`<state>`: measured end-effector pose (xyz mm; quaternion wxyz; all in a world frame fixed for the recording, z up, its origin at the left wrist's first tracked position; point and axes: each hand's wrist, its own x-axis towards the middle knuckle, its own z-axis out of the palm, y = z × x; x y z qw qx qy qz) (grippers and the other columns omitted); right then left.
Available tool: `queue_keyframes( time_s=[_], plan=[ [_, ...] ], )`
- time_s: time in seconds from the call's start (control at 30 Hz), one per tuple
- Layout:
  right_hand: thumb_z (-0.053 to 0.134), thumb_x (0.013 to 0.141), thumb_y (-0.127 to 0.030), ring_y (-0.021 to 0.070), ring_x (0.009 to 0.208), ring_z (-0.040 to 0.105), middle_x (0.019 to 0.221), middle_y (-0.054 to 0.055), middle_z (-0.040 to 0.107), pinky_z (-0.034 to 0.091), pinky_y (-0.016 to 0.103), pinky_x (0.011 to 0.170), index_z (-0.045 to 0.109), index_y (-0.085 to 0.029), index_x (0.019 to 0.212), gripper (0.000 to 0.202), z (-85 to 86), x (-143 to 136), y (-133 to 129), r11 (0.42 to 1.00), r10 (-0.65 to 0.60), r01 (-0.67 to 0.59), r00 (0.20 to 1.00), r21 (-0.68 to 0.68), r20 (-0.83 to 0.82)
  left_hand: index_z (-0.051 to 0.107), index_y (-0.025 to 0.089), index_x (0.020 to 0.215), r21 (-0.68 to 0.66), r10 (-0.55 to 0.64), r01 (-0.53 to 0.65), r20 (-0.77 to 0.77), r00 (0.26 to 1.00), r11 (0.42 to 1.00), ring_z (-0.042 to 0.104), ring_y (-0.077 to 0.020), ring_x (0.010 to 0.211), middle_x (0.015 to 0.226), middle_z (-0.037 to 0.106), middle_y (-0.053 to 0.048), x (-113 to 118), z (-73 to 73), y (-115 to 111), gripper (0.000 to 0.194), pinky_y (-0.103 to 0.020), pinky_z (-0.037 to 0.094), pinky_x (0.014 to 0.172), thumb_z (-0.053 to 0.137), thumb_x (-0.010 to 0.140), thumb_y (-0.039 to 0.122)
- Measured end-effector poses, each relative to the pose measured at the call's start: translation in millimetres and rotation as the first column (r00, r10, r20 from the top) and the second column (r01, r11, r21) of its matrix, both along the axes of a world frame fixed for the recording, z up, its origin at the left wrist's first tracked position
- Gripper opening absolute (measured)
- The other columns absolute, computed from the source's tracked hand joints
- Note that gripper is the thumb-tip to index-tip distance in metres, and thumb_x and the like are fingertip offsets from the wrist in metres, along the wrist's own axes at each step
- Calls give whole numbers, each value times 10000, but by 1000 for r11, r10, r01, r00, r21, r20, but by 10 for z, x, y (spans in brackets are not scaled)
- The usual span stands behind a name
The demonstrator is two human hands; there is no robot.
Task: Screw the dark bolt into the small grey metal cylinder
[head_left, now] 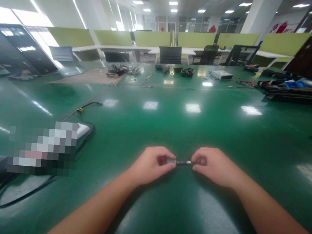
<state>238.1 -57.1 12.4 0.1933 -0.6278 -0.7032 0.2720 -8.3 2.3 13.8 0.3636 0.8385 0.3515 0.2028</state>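
Observation:
Low over the green tabletop [168, 125], my two hands face each other. My left hand [154, 165] is closed, its thumb and fingers pinching the thicker greyish end of a slim metal rod-shaped piece [183, 162]. The rod lies level, with a dark shaft and a shiny collar towards the right. At its other end my right hand [211, 166] is closed in a pinch, fingertips on the rod's tip. The fingers hide both ends, so the exact kind of piece cannot be made out.
To the left lie a blurred-out pale object [83, 130] and a looped black cable [19, 200]. Along the far side sit a tangle of parts [122, 70], black boxes [186, 72] and a silver metal box [221, 75]. Dark tools and long bars [295, 93] are piled at the right.

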Motion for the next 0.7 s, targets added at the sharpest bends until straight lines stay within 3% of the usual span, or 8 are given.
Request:
queue_keyframes(
  time_s=[0.17, 0.37, 0.53, 0.7],
  plan=[
    [686, 806, -239, 153, 674, 622, 772, 5, 705, 448, 260, 609, 758, -226, 900, 119, 10, 12, -6, 1000, -28, 27, 999, -16, -47, 748, 175, 963, -17, -8, 8, -6, 1000, 1000, 629, -142, 698, 842, 714, -27, 6, -3, -9, 172, -248, 487, 659, 739, 804, 239],
    [705, 809, -229, 140, 668, 609, 771, -9, 706, 431, 258, 613, 753, -233, 865, 75, -15, -78, -22, 996, 86, -85, 994, 15, -62, 718, 172, 1016, -31, 21, -21, -13, 1000, 999, 630, -144, 711, 858, 697, -20, 11, -21, -28, 270, -252, 495, 673, 767, 753, 204],
    [708, 843, -223, 175, 818, 603, 833, 8, 709, 412, 303, 736, 739, -221, 876, 45, -95, -309, 18, 976, 134, -130, 991, 176, -12, 734, 179, 960, 25, 33, -31, -54, 998, 999, 626, -154, 724, 854, 685, -20, 27, -26, -37, 236, -253, 481, 666, 787, 733, 212],
    [706, 855, -209, 178, 817, 577, 828, 11, 695, 387, 300, 720, 733, -214, 884, 39, -159, -403, 71, 964, 133, -124, 991, 234, -23, 763, 208, 1002, 109, 54, -39, -132, 990, 993, 626, -163, 739, 857, 718, -18, 27, 20, -52, 243, -253, 450, 666, 775, 761, 223]
  ],
)
